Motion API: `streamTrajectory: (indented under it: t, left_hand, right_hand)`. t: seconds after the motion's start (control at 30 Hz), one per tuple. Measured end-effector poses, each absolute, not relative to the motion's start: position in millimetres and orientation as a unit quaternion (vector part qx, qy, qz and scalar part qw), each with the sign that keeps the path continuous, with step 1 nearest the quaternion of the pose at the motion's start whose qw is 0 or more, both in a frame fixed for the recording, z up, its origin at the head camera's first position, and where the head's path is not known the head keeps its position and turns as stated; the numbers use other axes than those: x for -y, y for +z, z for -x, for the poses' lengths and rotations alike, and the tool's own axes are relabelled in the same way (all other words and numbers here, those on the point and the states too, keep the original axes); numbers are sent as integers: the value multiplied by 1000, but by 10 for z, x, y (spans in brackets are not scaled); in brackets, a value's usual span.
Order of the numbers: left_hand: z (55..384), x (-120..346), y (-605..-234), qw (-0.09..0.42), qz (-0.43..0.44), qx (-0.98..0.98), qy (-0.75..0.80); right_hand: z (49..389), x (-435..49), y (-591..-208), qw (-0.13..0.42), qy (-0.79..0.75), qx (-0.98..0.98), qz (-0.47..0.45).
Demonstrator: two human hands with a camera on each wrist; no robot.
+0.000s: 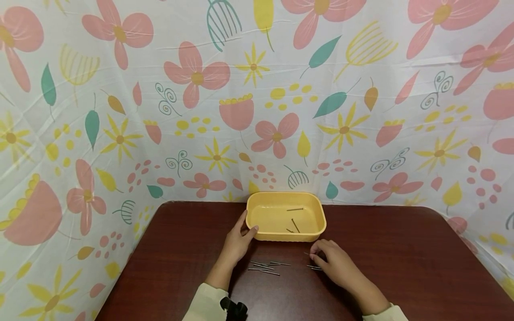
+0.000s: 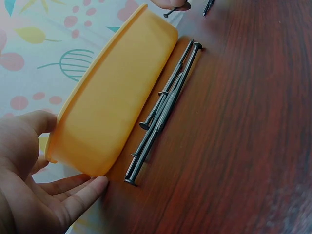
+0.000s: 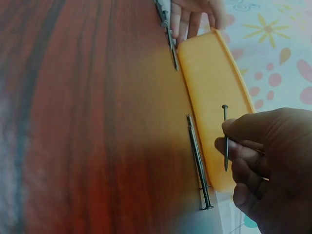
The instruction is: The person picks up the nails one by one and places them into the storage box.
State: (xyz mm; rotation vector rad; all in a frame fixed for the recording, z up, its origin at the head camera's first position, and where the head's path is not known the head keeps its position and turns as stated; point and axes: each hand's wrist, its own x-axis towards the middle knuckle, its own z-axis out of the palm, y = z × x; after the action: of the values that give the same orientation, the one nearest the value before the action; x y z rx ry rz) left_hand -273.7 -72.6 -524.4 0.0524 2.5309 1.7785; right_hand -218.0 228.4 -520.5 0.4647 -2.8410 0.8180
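Observation:
A yellow plastic tray (image 1: 287,237) stands at the back of the table, several nails (image 1: 296,225) lying on its floor. My left hand (image 1: 235,243) grips its left end, thumb by the rim and fingers along the side. Between thumb and fingertips, my right hand (image 1: 336,264) pinches a nail (image 3: 226,158), head up in the right wrist view, close in front of the tray's right corner. Beneath that hand lie a few loose nails (image 3: 197,163). A bundle of nails (image 2: 163,114) rests along the tray's front side, nearer the left hand.
The dark red-brown wooden table (image 1: 172,263) has rounded back corners. Behind it and to the left hangs a white cloth (image 1: 277,169) printed with flowers and leaves, close behind the tray. A black strap mount (image 1: 234,308) sits at the left sleeve.

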Motion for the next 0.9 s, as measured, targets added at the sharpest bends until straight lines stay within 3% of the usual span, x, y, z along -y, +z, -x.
streamTrajectory:
  t: [0.9]
  left_hand:
    - [2736,717,-5221,27,-10,-820,571]
  right_hand:
    - [2201,-2270,-5173,118,318,927,-162]
